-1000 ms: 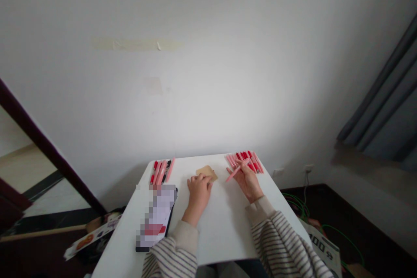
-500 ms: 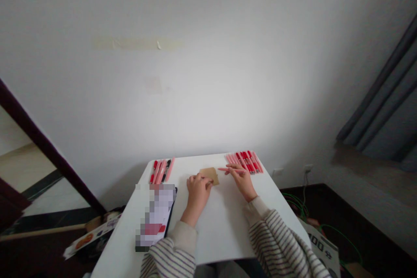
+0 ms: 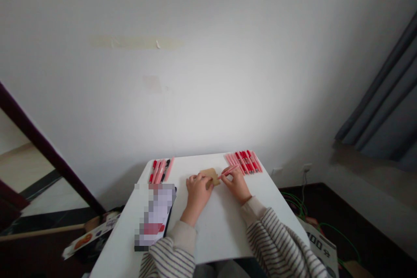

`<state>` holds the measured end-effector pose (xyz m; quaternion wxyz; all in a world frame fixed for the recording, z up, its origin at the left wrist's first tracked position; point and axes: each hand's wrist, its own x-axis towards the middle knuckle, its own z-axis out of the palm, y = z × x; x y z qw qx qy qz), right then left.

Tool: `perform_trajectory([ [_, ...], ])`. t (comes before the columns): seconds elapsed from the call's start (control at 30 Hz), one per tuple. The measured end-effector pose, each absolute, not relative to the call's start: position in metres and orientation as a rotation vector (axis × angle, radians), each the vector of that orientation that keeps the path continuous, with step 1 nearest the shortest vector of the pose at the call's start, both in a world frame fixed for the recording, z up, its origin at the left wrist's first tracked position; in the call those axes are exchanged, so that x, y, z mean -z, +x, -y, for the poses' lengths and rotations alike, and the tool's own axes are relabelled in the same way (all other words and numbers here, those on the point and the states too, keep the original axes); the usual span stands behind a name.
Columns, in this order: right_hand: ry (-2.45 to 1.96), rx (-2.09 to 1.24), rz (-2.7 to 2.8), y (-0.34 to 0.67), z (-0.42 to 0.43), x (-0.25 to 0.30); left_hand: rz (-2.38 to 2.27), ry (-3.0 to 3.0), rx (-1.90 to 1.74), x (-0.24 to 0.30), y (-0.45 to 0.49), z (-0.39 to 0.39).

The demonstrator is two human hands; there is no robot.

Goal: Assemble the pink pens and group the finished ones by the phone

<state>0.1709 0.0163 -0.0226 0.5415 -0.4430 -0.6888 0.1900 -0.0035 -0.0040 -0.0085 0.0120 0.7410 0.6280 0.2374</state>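
My right hand (image 3: 235, 183) is closed on a pink pen (image 3: 230, 170), its tip down on a small brown card (image 3: 211, 175) in the middle of the white table (image 3: 224, 230). My left hand (image 3: 198, 191) rests on the card's near left edge with its fingers curled, holding it down. A row of several pink and red pens (image 3: 245, 162) lies at the table's far right, just beyond my right hand. A smaller group of pink, red and black pens (image 3: 160, 170) lies at the far left.
A dark flat object with a blurred patch (image 3: 154, 216) lies on the table's left side. The table stands against a white wall. Green cable (image 3: 295, 203) and a printed box (image 3: 321, 245) are on the dark floor at right; grey curtains (image 3: 384, 108) hang further right.
My right hand carried the pink pen from the pen row leftward and brought its tip onto the brown card. My left hand stayed on the card.
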Motion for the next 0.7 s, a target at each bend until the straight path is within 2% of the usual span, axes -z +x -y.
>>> perform_trajectory([
  [0.7, -1.194, -0.318, 1.703, 0.1676, -0.0156, 0.0213, -1.956, 2.315, -0.73, 0.0078, -0.0044, 0.0038],
])
